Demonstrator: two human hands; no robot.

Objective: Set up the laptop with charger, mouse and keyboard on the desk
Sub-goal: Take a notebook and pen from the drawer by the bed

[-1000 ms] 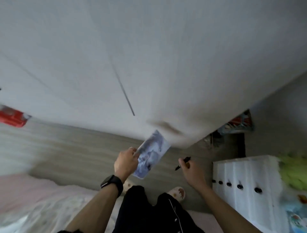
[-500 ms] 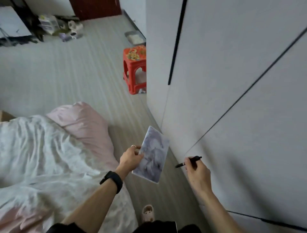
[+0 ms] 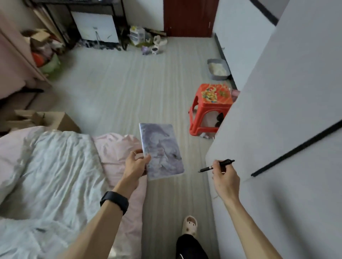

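A bed (image 3: 55, 166) with rumpled sheets is lying along the left and a white wardrobe (image 3: 286, 92) is standing on the right, leaving a narrow strip of floor (image 3: 129, 88) between them. A red stool (image 3: 209, 109) is sitting at the wardrobe's corner. The desk (image 3: 74, 2) is standing in the room's far left corner, well apart. The left hand (image 3: 136, 164) is pinching a notebook (image 3: 162, 151) by its left edge, long axis running toward the far wall. The right hand (image 3: 224, 178) is curling its fingers round a pen (image 3: 216, 165), tip pointing left.
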